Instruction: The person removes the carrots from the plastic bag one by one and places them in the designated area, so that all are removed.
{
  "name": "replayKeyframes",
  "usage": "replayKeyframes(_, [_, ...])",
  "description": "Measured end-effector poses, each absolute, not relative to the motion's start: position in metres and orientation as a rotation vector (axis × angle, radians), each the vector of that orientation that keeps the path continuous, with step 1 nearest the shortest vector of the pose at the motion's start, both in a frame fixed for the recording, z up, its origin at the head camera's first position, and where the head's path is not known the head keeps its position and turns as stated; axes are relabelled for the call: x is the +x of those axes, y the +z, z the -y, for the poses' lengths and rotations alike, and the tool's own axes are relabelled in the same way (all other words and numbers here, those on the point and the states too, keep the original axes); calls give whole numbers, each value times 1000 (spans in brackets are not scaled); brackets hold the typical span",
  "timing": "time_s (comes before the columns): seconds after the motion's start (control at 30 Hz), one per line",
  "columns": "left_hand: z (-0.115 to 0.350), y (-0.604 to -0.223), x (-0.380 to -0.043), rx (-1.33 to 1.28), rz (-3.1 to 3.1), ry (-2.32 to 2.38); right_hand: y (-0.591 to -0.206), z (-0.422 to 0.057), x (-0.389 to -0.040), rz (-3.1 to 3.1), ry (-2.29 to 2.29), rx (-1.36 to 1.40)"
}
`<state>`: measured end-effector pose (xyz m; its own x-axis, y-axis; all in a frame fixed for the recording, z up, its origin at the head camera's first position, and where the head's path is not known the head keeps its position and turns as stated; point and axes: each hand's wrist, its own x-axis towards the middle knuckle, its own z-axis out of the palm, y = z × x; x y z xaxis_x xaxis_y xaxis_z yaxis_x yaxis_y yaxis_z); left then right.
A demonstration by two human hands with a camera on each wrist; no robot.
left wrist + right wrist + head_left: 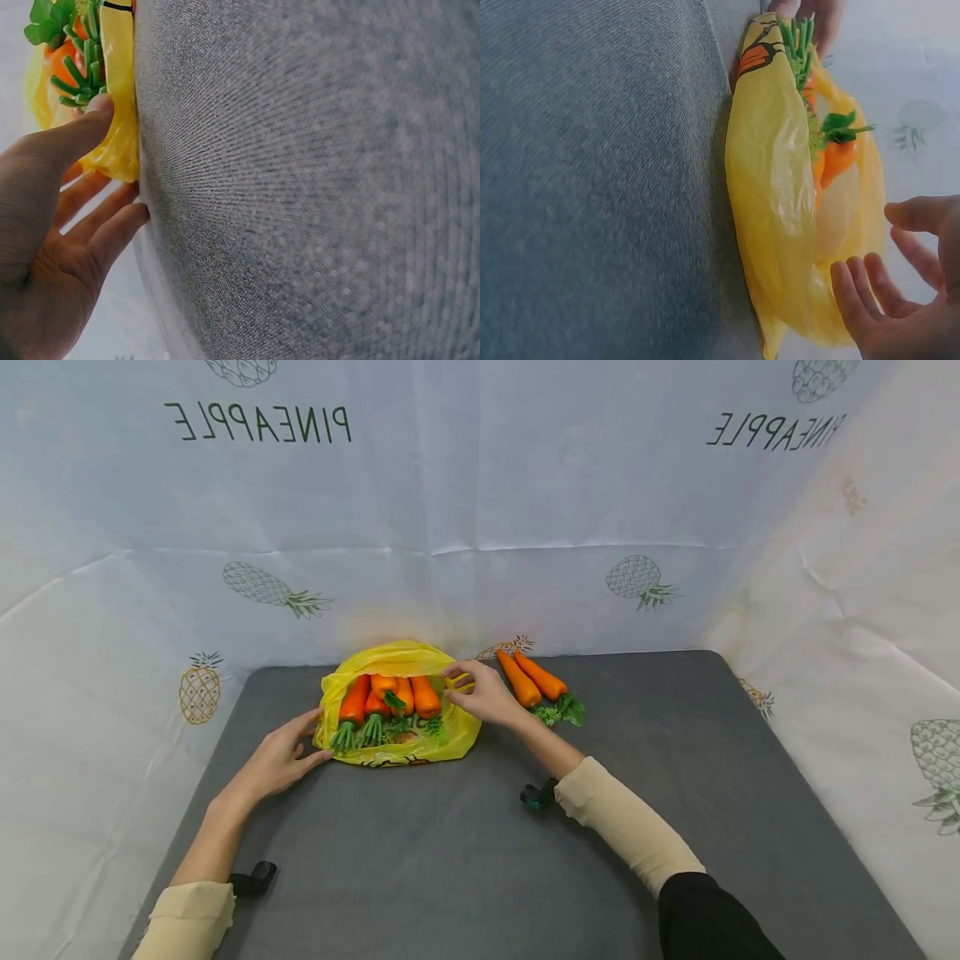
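Note:
A yellow plastic bag [457,739] lies on its side with its mouth toward me. Inside are several orange carrots [426,697] with green tops [372,731]. My left hand [281,756] cups the bag's left end, its thumb at the lower rim beside the green stems [86,64] and its other fingers fairly straight along the outside. Over the bag's upper right edge is my right hand [483,692], fingers bent loosely. The right wrist view shows the thumb and fingers [855,292] spread apart with nothing between them, the fingertips right at the yellow plastic.
Two more carrots [543,675] with green leaves lie right of the bag, just beyond my right hand. Everything stands on a dark grey table [450,860]. White cloth [480,493] with pineapple prints rises behind the table's far edge and at both sides.

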<state>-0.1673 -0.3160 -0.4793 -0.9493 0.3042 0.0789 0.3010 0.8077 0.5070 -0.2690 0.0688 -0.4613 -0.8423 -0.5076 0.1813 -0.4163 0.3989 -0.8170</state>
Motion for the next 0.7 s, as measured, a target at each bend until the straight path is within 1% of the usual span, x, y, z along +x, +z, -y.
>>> replayKeyframes(0.7, [315, -478, -165, 511, -2979, 845, -475, -37, -274, -2482, -1357, -856])
